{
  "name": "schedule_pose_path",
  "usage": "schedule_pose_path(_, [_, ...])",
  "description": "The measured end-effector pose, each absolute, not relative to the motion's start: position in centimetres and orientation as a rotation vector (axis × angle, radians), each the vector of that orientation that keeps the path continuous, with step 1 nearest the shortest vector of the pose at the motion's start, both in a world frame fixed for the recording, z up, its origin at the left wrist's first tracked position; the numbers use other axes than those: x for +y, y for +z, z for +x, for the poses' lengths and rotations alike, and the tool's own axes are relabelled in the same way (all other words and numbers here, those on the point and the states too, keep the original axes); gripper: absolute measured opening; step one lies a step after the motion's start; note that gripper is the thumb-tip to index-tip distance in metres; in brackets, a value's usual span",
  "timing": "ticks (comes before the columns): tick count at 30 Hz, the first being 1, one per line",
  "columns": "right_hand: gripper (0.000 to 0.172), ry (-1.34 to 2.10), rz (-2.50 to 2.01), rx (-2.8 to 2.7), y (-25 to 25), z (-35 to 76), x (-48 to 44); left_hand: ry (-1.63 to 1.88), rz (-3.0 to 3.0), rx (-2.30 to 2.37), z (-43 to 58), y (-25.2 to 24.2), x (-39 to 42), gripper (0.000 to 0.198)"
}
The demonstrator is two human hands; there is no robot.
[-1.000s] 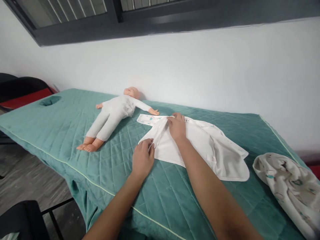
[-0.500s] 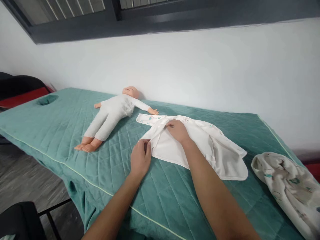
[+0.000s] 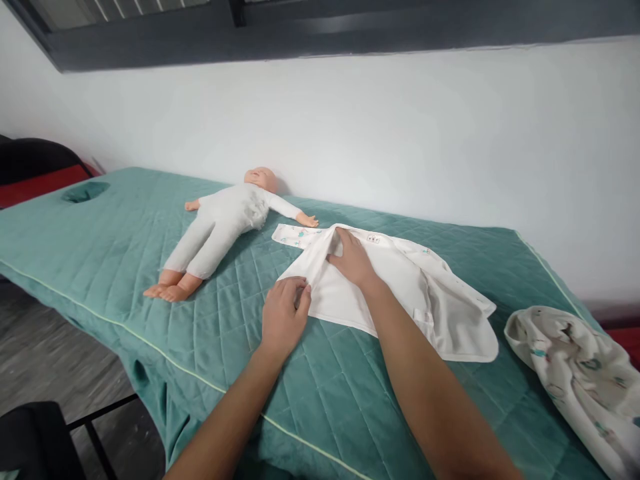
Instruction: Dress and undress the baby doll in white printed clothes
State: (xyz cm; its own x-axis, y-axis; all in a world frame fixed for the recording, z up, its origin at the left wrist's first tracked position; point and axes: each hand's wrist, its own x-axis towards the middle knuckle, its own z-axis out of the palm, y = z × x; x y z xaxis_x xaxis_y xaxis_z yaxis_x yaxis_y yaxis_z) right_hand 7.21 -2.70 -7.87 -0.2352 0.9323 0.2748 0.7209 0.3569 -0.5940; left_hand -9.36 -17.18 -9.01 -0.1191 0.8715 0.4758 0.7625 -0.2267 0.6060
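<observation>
A white baby shirt [image 3: 367,287] with small coloured prints lies spread out, inside facing up, on the green quilted cover. My left hand [image 3: 286,312] is at its near left edge, fingers curled over the fabric with the thumb close to them. Higher up, near the collar, my right hand [image 3: 353,259] rests on the shirt with thumb and forefinger apart, its fingertips against the raised fold of the left front panel. Past the left sleeve lies a baby doll [image 3: 227,217] in a white body, on its back, one hand close to the sleeve.
A bundled printed white cloth [image 3: 585,373] lies at the right end of the green-covered bed [image 3: 210,347]. Behind the bed is a white wall [image 3: 400,147] under a dark window frame [image 3: 325,33]. A black chair [image 3: 40,440] stands at the lower left.
My right hand has opened from a pinch and pushed its fingers up against the fold near the collar. The left hand's thumb has come slightly away. The view has shifted a little.
</observation>
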Motion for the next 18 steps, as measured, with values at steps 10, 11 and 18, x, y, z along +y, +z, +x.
schedule_pose_path(10, [0.069, 0.254, -1.761, -2.250, -7.2, 7.7, -3.4, 1.244, 2.028, 1.889, -9.5, -9.1, -17.2, 0.015])
schedule_pose_path(11, [0.068, 0.248, -1.776, -2.267, -7.2, 7.7, -3.5, 1.244, 2.044, 1.886, -9.5, -9.2, -17.1, 0.015])
schedule_pose_path(18, [0.063, 0.171, -1.717, -2.308, -6.0, 10.1, -6.7, 1.262, 2.204, 1.838, -9.3, -9.2, -17.1, 0.015])
